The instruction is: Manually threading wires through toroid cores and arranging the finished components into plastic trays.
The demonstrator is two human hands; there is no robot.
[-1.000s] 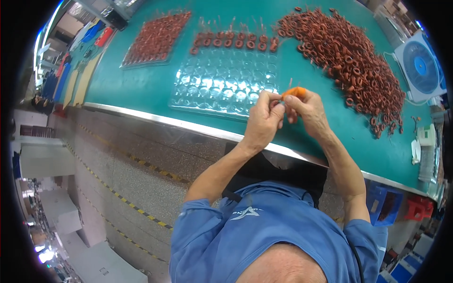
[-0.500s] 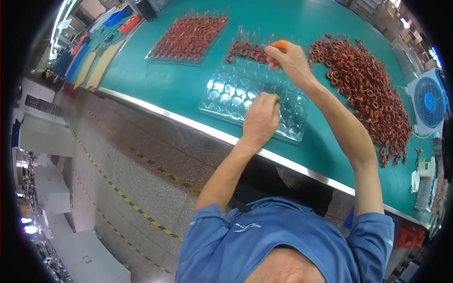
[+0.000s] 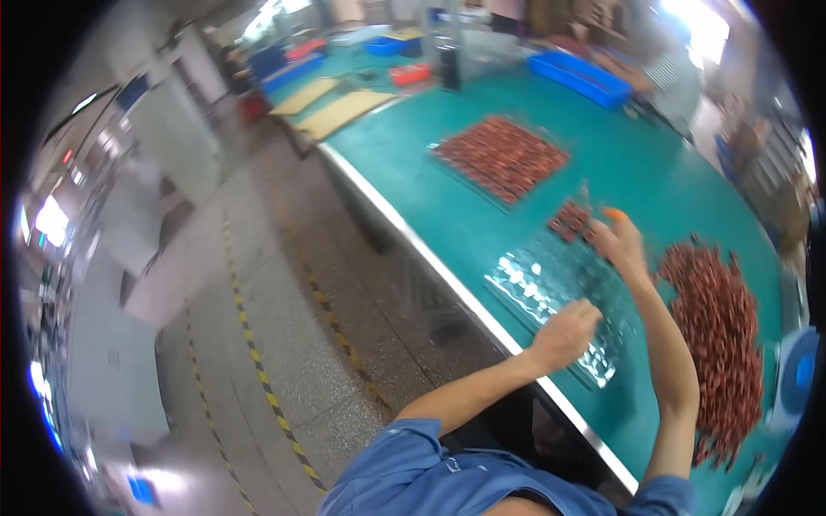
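Note:
A clear plastic tray (image 3: 538,288) with round pockets lies near the table's front edge. Small reddish-brown ring coils (image 3: 569,221) with wire leads fill part of its far end. At these coils is my right hand (image 3: 623,248), fingers pinched on a coil and an orange cover on one finger. My left hand (image 3: 564,337) is closed over the tray's near part; whatever its curled fingers hold is hidden. To the right of my right arm spreads a large heap of the same coils (image 3: 718,344). Motion blur softens the details.
A filled coil tray (image 3: 502,159) lies farther back on the green table (image 3: 413,155). Beyond it are a blue bin (image 3: 581,79) and a co-worker's arm (image 3: 632,76). A blue-and-white fan (image 3: 800,370) stands at the right. Tan boards (image 3: 344,113) lie at the far left.
My view has swung up and to the left, bringing the blue bin and co-worker into sight. Both hands keep nearly the same places over the tray.

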